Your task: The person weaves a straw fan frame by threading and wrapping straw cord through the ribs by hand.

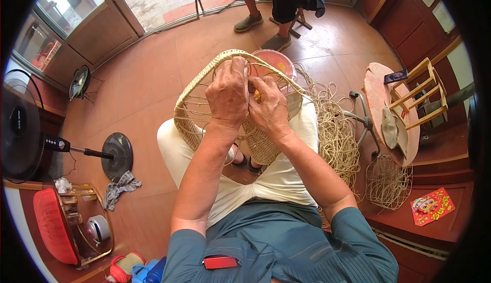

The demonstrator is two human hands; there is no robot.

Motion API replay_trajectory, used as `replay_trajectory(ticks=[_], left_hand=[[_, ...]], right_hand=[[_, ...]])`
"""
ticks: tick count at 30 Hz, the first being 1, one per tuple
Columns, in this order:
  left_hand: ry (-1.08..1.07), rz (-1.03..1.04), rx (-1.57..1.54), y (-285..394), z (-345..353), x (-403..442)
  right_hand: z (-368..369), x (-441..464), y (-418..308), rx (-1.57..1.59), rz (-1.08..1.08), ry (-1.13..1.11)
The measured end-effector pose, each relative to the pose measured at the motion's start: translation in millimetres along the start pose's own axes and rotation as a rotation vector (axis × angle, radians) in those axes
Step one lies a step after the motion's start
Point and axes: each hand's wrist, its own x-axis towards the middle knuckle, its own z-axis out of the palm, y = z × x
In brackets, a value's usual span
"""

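Note:
A basket-like piece woven from straw-coloured cord (202,77) rests between my knees, its thick braided rim curving over the top. Open strands cross its upper part, and tighter weave covers the lower part. My left hand (226,92) is closed just inside the far rim, fingers curled over the cord strands. Close against it, my right hand (269,105) pinches with thumb and fingers at the same strands. The exact strand between my fingertips is mostly hidden by the hands.
A large heap of loose cord (332,134) lies to my right. Beyond the basket is a pink basin (279,60), near a seated person's shoes (276,43). A wooden stool (422,91) and phone (395,77) rest on a pinkish board. A black fan (23,122) stands left.

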Motion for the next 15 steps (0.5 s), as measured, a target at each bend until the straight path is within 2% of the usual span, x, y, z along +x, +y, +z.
replay_trajectory(ticks=[11,15], left_hand=[[-0.186,-0.041,0.08,6.3,0.2,-5.2],[-0.191,0.036,0.024,-1.3,2.1,-6.7]], right_hand=[[0.5,0.6,-6.2,-0.092,0.033,-0.034],[2.8,-1.2,-2.2,-0.098,0.011,-0.011]])
